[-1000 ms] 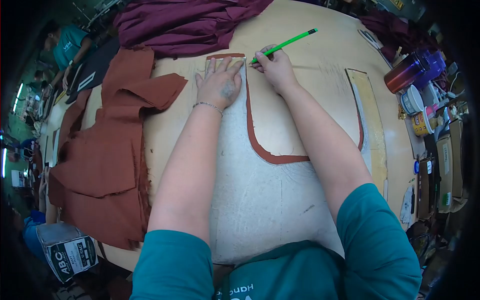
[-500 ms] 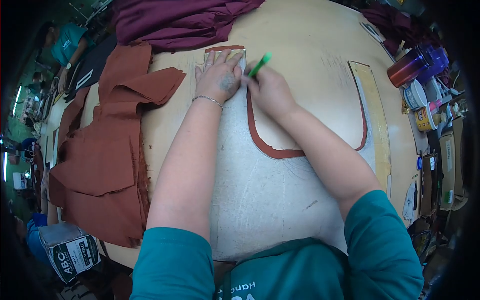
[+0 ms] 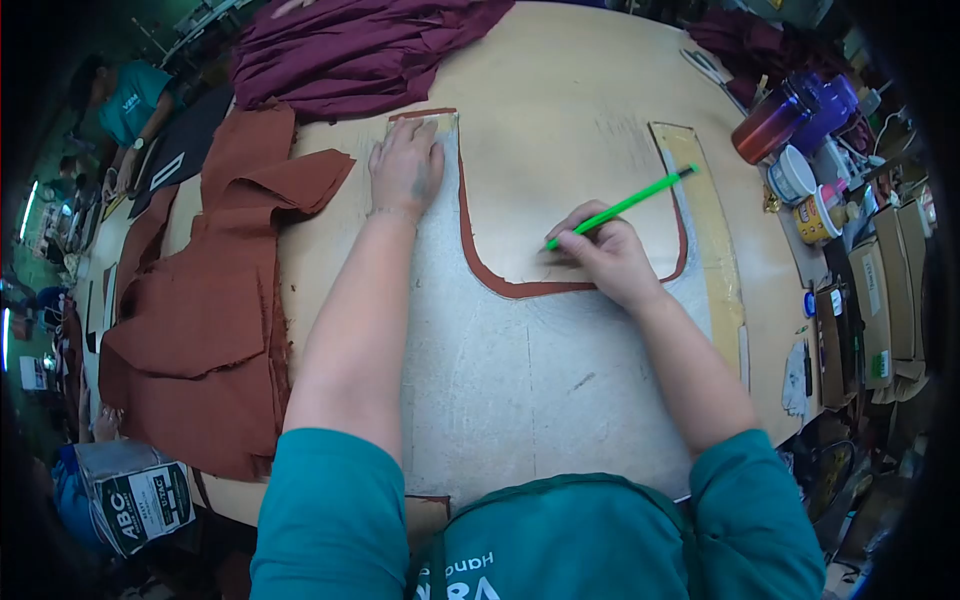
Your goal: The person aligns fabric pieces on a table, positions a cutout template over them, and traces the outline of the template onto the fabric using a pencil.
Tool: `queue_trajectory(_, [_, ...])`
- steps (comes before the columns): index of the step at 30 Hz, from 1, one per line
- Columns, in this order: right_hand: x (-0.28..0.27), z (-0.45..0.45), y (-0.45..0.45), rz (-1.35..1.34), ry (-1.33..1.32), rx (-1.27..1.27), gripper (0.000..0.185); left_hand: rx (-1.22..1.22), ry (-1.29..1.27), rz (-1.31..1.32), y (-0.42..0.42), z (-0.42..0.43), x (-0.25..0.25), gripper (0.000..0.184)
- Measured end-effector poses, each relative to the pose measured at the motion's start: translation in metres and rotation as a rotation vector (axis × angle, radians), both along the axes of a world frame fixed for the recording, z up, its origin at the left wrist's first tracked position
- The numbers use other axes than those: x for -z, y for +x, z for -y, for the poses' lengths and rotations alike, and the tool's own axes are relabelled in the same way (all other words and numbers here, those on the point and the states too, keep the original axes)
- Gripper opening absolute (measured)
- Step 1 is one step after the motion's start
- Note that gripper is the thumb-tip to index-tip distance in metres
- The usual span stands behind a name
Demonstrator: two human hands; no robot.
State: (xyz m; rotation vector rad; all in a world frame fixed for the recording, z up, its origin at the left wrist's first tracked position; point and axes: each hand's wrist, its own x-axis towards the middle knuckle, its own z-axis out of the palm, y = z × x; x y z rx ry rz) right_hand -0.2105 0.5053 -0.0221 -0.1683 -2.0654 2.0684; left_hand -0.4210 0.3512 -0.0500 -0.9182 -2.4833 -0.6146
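Observation:
A large grey-white pattern template (image 3: pixel 480 380) with a U-shaped neckline lies on the table in front of me. Rust-brown fabric (image 3: pixel 520 290) shows from beneath it as a narrow strip along the curve and at the upper left end. My left hand (image 3: pixel 408 172) lies flat on the template's upper left arm, fingers stretched forward. Inside the U, above its lower right curve, my right hand (image 3: pixel 612 258) grips a green pencil (image 3: pixel 635 200), its point angled down to the left over the bare table.
Rust-brown cut fabric (image 3: pixel 190 320) is piled at left, with maroon cloth (image 3: pixel 350 50) at the back. Scissors (image 3: pixel 708 70), a tumbler (image 3: pixel 768 125) and tubs (image 3: pixel 790 175) stand along the right edge. At far left another person (image 3: pixel 135 100) works.
My right hand has moved with the pencil from beside the left hand down and right, into the U's lower part. My left hand remains on the upper left arm; the view has shifted slightly.

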Motion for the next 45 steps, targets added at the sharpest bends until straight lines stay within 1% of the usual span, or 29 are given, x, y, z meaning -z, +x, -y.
queue_trajectory(2, [0.019,-0.008,0.001,0.012,-0.075,0.207,0.008,0.102,0.164,-0.066,0.026,0.014,-0.011,0.024])
queue_trajectory(3, [0.024,-0.010,0.002,-0.015,-0.116,0.224,0.009,0.150,0.217,-0.076,0.054,0.024,-0.023,0.020])
queue_trajectory(5, [0.029,-0.013,-0.002,-0.060,-0.194,0.230,0.011,0.346,0.167,0.222,0.120,0.053,-0.042,0.020])
queue_trajectory(6, [0.030,-0.011,-0.001,-0.052,-0.167,0.239,0.011,0.408,0.052,0.153,0.159,0.068,-0.055,0.020])
queue_trajectory(8, [0.026,-0.008,-0.003,-0.051,-0.102,0.252,0.011,0.422,-0.030,0.256,0.227,0.093,-0.058,0.025])
queue_trajectory(10, [0.027,-0.009,-0.004,-0.051,-0.127,0.256,0.012,0.385,-0.066,0.376,0.276,0.111,-0.057,0.030])
queue_trajectory(12, [0.025,-0.008,-0.002,-0.058,-0.100,0.255,0.016,0.322,-0.063,0.400,0.299,0.125,-0.047,0.036])
queue_trajectory(14, [0.020,-0.007,0.003,-0.095,-0.037,0.344,0.017,0.265,-0.103,0.398,0.315,0.135,-0.042,0.041])
queue_trajectory(16, [0.014,-0.010,0.015,-0.148,0.010,0.412,0.020,0.199,-0.185,0.373,0.321,0.140,-0.043,0.046])
queue_trajectory(19, [-0.002,-0.015,0.060,-0.192,0.117,0.421,0.019,0.162,-0.237,0.378,0.326,0.147,-0.027,0.051])
queue_trajectory(22, [-0.002,-0.029,0.120,-0.080,0.168,0.451,0.016,0.152,-0.257,0.386,0.327,0.148,-0.025,0.053])
queue_trajectory(25, [0.001,-0.040,0.178,0.027,0.158,0.462,0.015,0.131,-0.253,0.416,0.325,0.145,-0.025,0.054])
queue_trajectory(26, [-0.001,-0.039,0.190,0.042,0.119,0.482,0.013,0.107,-0.267,0.405,0.321,0.141,-0.027,0.055])
queue_trajectory(29, [-0.012,-0.025,0.197,0.034,0.082,0.480,0.013,0.045,-0.304,0.367,0.294,0.121,-0.036,0.058])
queue_trajectory(31, [-0.017,-0.013,0.184,0.040,0.090,0.439,0.014,-0.012,-0.321,0.340,0.265,0.102,-0.036,0.061])
queue_trajectory(34, [-0.018,0.006,0.145,0.008,0.080,0.333,0.013,-0.028,-0.266,0.342,0.225,0.078,-0.032,0.064])
queue_trajectory(37, [-0.011,0.023,0.085,-0.023,0.116,0.268,0.012,-0.050,-0.287,0.299,0.197,0.061,-0.032,0.076])
queue_trajectory(40, [0.007,0.039,0.019,-0.076,0.151,0.209,0.017,-0.122,-0.255,0.313,0.184,0.060,-0.017,0.088])
queue_trajectory(42, [0.016,0.048,-0.020,-0.128,0.199,0.202,0.018,-0.134,-0.260,0.339,0.181,0.058,-0.015,0.092])
queue_trajectory(43, [0.019,0.051,-0.035,-0.103,0.228,0.215,0.017,-0.138,-0.265,0.357,0.182,0.058,-0.016,0.094])
queue_trajectory(45, [0.021,0.055,-0.059,-0.051,0.295,0.230,0.014,-0.142,-0.264,0.362,0.182,0.057,-0.019,0.092])
